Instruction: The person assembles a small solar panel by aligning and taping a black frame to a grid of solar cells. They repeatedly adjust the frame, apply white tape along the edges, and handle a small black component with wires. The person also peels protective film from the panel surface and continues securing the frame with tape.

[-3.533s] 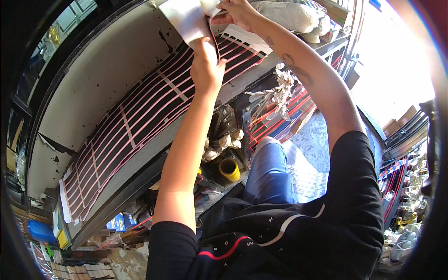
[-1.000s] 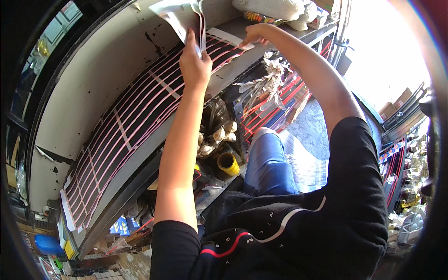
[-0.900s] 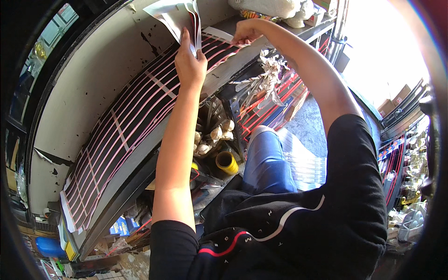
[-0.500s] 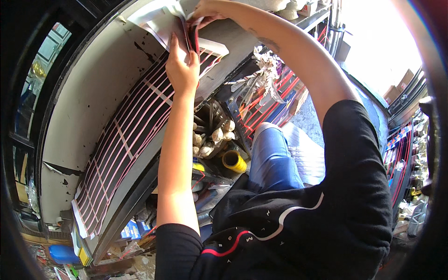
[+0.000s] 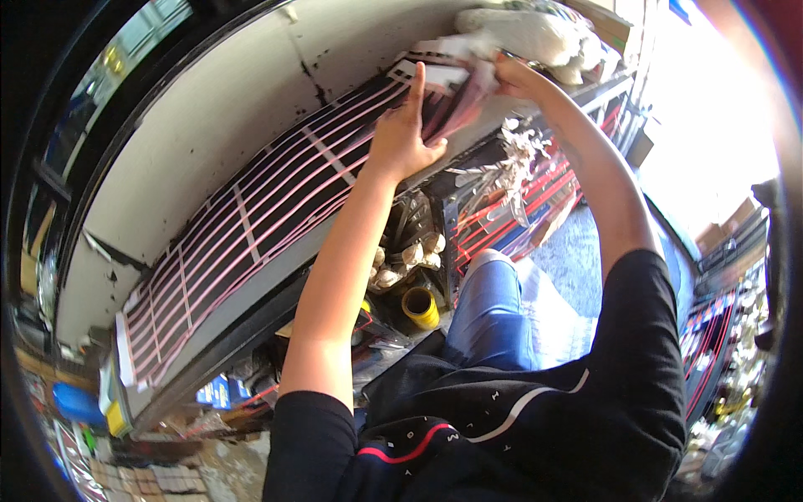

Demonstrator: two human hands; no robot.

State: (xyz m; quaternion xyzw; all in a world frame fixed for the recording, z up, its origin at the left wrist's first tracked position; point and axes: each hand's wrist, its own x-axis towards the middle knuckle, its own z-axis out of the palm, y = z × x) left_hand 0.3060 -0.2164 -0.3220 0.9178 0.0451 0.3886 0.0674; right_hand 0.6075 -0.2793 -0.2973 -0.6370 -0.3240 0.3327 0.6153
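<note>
A long black sheet with pink lines and white cross bands (image 5: 251,222) lies along the bench. At its far right end, my right hand (image 5: 517,78) pinches a smaller piece of dark, pink and white sheet (image 5: 462,105), which is blurred by motion. My left hand (image 5: 403,140) is just left of that piece, over the long sheet. Its index finger points up and its thumb stands apart, with nothing visibly gripped. Part of the long sheet's far end is hidden behind the left hand and the held piece.
White bags (image 5: 531,38) sit at the bench's far right. Beneath the bench edge are a yellow roll (image 5: 420,306), several pale-ended rods (image 5: 410,255) and a bunch of white strips (image 5: 514,159). Red-lined sheets (image 5: 519,209) lie beside my leg. A blue container (image 5: 79,403) stands lower left.
Both hands have moved right. The left hand has come off the held sheet and opened, while the right hand carries the piece rightward. The view has shifted too.
</note>
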